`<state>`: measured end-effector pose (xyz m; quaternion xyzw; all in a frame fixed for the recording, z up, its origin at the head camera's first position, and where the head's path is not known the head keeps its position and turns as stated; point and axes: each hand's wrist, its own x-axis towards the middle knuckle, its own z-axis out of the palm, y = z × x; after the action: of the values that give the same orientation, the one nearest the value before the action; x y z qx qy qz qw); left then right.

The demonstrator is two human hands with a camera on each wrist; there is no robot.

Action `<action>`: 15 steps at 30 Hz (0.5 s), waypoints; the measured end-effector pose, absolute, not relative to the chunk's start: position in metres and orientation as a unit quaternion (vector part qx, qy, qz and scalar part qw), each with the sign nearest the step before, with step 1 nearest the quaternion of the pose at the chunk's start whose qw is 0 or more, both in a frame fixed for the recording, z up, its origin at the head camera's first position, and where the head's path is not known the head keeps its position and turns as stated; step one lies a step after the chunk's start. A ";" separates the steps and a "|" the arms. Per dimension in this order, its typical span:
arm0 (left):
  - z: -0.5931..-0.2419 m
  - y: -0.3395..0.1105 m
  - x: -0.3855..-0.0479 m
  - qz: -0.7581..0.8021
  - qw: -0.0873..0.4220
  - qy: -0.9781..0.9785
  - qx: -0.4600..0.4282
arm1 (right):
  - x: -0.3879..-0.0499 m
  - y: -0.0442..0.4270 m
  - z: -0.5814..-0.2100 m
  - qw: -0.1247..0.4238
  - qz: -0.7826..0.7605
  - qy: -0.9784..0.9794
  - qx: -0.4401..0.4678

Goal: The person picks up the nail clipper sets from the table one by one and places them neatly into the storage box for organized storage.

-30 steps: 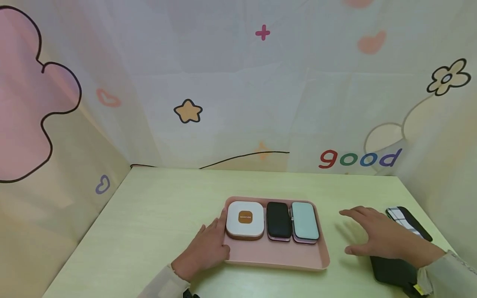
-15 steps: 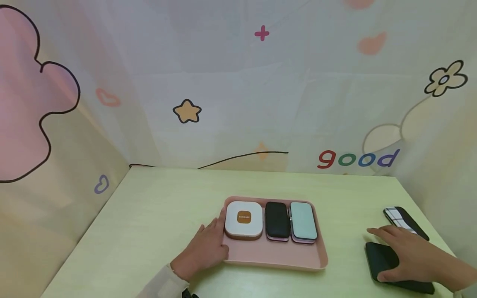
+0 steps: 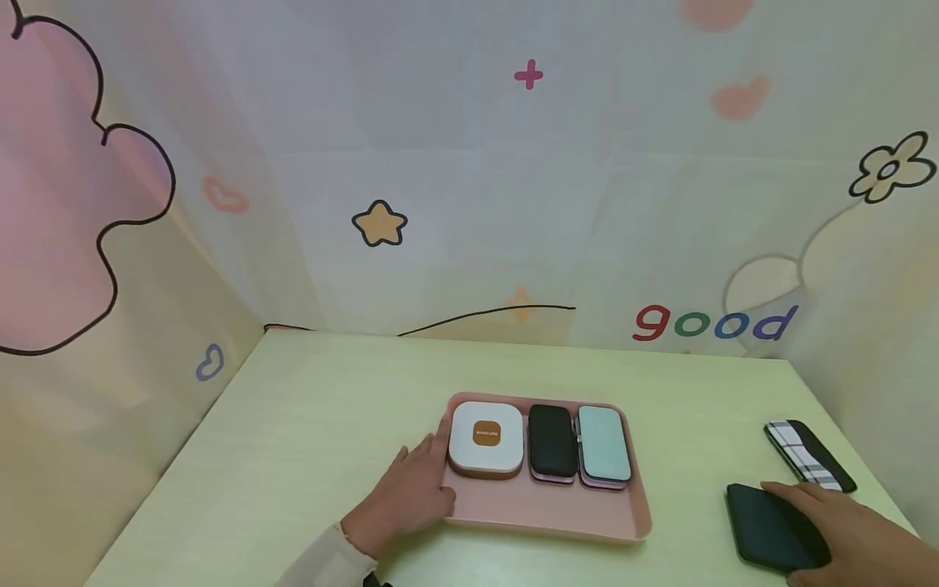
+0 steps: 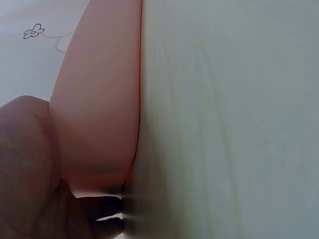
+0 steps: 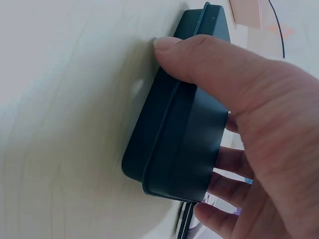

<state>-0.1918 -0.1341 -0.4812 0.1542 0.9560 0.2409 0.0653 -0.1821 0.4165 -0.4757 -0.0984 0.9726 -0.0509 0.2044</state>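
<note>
My left hand (image 3: 407, 497) rests at the left end of a pink tray (image 3: 543, 522), its fingers along the side and its thumb by the near corner. In the left wrist view the tray's wall (image 4: 102, 99) stands beside that hand. My right hand (image 3: 854, 530) grips a black rectangular case (image 3: 778, 530) to the right of the tray. In the right wrist view my thumb lies across one long side of the case (image 5: 184, 134) and fingers show on the other side. Whether the case touches the table everywhere is unclear.
In the tray, a white square box (image 3: 486, 440) with a brown label, a black case (image 3: 553, 442) and a pale mint case (image 3: 605, 444) stand side by side. Behind my right hand lies a black-and-white plaid item (image 3: 810, 456). A printed curtain (image 3: 455, 163) backs the table (image 3: 308, 424).
My right hand has moved right and toward me, from beside the tray to the black case, and now grips it. My left hand has stayed on the tray. The head view shifted slightly.
</note>
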 end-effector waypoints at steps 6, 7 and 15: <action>-0.485 -0.133 -0.193 0.233 0.065 0.959 0.149 | -0.183 0.411 -0.476 0.197 -0.044 0.975 -0.094; -0.485 -0.134 -0.193 0.231 0.065 0.959 0.147 | -0.182 0.409 -0.475 0.195 -0.043 0.975 -0.095; -0.487 -0.134 -0.194 0.227 0.068 0.960 0.150 | -0.181 0.389 -0.465 0.096 -0.033 0.985 -0.140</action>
<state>-0.1935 -0.1340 -0.4866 0.1497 0.9598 0.2272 0.0684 -0.1807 0.3889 -0.4651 -0.1399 0.9849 -0.0326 0.0963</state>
